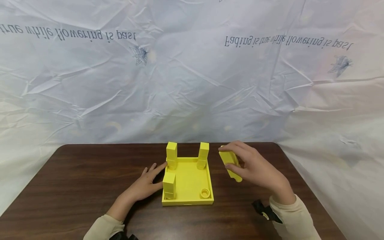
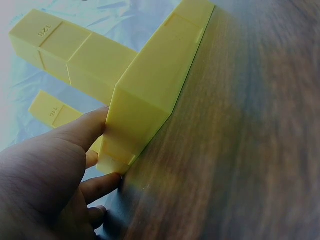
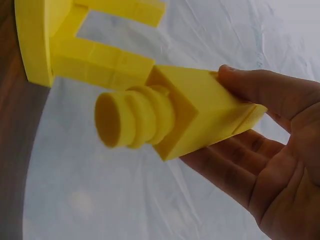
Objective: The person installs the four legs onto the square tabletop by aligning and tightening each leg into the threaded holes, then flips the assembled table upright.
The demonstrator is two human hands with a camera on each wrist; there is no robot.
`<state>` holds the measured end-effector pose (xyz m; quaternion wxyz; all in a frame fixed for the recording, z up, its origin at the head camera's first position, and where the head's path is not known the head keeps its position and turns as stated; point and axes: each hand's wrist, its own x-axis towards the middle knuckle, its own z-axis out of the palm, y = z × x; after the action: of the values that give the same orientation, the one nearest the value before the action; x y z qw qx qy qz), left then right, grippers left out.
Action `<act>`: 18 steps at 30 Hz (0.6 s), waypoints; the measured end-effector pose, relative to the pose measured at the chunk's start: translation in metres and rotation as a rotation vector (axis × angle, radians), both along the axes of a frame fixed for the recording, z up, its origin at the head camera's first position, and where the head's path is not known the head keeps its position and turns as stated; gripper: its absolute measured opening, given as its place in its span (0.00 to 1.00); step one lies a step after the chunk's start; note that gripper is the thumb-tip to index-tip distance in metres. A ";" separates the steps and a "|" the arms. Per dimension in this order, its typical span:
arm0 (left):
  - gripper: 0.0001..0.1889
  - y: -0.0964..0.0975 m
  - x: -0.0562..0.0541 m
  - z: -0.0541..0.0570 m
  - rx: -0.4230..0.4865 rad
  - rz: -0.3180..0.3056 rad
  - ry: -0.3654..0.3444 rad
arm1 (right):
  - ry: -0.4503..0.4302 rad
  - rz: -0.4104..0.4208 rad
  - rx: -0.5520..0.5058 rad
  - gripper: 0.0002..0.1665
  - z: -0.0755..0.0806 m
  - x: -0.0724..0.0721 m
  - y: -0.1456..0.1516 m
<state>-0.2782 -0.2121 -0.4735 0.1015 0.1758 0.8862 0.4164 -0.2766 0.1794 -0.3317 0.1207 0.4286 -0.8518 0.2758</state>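
Note:
A square yellow tray (image 1: 189, 180) with a raised rim lies on the table. Yellow square posts stand at three of its corners: far left (image 1: 172, 155), far right (image 1: 203, 155) and near left (image 1: 169, 185). A round threaded socket (image 1: 205, 193) shows at the near right corner. My left hand (image 1: 144, 186) touches the tray's left side, fingers spread, thumb close to the near left post. Right of the tray and above the table, my right hand (image 1: 253, 163) grips another yellow post (image 3: 192, 102) between thumb and fingers. Its round threaded end points away from the palm in the right wrist view.
The dark wood table (image 1: 90, 180) extends to both sides of the tray. Behind it hangs a creased white sheet (image 1: 192, 83) with printed lettering and butterflies. Raised numbers mark some post ends in the left wrist view.

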 end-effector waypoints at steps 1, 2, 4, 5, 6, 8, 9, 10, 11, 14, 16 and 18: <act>0.44 0.000 0.000 0.000 0.001 0.000 -0.002 | -0.006 0.010 -0.007 0.33 -0.001 0.000 -0.002; 0.44 0.000 0.000 0.000 0.002 0.001 -0.005 | -0.010 0.018 -0.013 0.33 -0.003 0.000 -0.004; 0.44 0.000 -0.001 0.000 0.005 0.001 -0.010 | -0.016 0.035 -0.026 0.32 -0.006 -0.001 -0.009; 0.44 0.000 -0.001 0.000 0.007 0.001 -0.013 | -0.015 0.045 -0.030 0.31 -0.008 -0.001 -0.011; 0.44 0.000 -0.001 0.000 0.007 0.002 -0.013 | -0.016 0.056 -0.033 0.30 -0.009 -0.001 -0.013; 0.44 0.000 -0.001 0.000 0.003 0.002 -0.010 | -0.023 0.074 -0.034 0.29 -0.012 0.000 -0.018; 0.44 0.000 -0.001 0.000 0.002 0.002 -0.008 | -0.033 0.083 -0.034 0.28 -0.014 0.000 -0.020; 0.44 0.000 0.000 0.000 0.000 0.003 -0.005 | -0.046 0.092 -0.032 0.28 -0.015 0.001 -0.022; 0.44 0.000 0.000 0.000 -0.002 0.004 -0.002 | -0.061 0.098 -0.031 0.28 -0.016 0.001 -0.023; 0.44 0.000 0.000 -0.001 -0.005 0.006 0.003 | -0.105 0.110 -0.038 0.27 -0.019 0.002 -0.029; 0.44 0.000 0.000 -0.001 -0.007 0.005 0.006 | -0.127 0.115 -0.049 0.27 -0.021 0.003 -0.032; 0.44 0.000 -0.001 -0.001 -0.008 0.006 0.006 | -0.129 0.125 -0.055 0.26 -0.023 0.003 -0.035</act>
<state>-0.2789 -0.2120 -0.4747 0.0984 0.1741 0.8887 0.4126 -0.2736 0.1442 -0.3551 0.0599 0.4589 -0.8215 0.3331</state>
